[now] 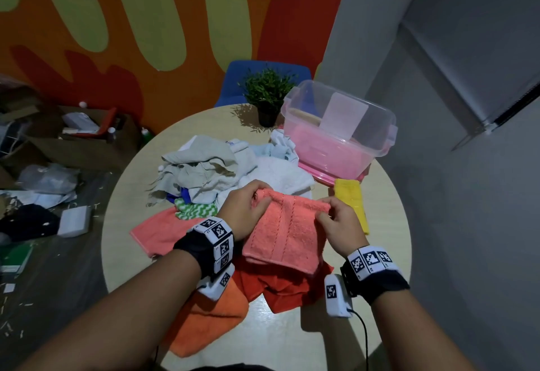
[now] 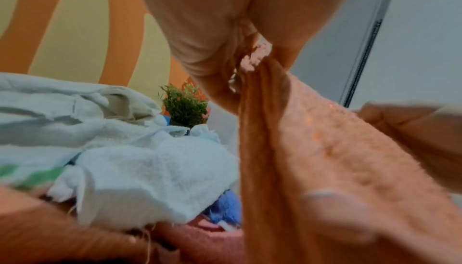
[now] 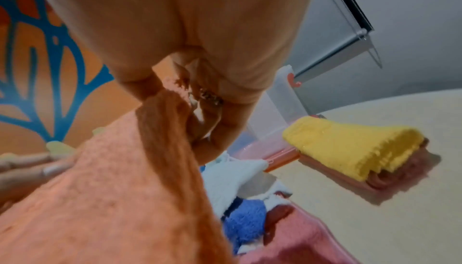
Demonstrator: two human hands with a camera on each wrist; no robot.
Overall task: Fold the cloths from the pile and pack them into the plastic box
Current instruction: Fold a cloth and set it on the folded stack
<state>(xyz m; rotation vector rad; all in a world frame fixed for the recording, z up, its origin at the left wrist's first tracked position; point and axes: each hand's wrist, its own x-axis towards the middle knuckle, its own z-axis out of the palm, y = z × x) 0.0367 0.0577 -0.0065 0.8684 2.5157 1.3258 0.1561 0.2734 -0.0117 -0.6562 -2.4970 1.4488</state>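
Head view takes in the whole round table (image 1: 380,253), which neither wrist camera does. On it, from largest down: the loose pile of cloths (image 1: 204,169) in grey, white and pale blue at the far middle; the clear plastic box (image 1: 339,128) with a pink base at the far right, open, with something pink lying inside; a coral towel (image 1: 286,233) lifted near the front edge; an orange cloth (image 1: 210,321) and a red cloth (image 1: 280,286) lying under it; a folded yellow cloth (image 1: 350,201) just beside the box; and a small potted plant (image 1: 267,92) behind.

Both hands hold the coral towel by its top edge. The left hand (image 1: 242,209) has its fingers curled over the left corner, and the right hand (image 1: 336,224) pinches the right corner, so the towel hangs doubled between them.

Left wrist view alone shows the thumb and fingers (image 2: 200,40) clamped on the towel's bunched edge (image 2: 255,56), with 1 blurred fingertip of the other hand close by.

Right wrist view alone shows that the yellow cloth (image 3: 350,145) rests on another folded pinkish cloth (image 3: 395,177), and a blue cloth (image 3: 245,224) tucked under the white ones.
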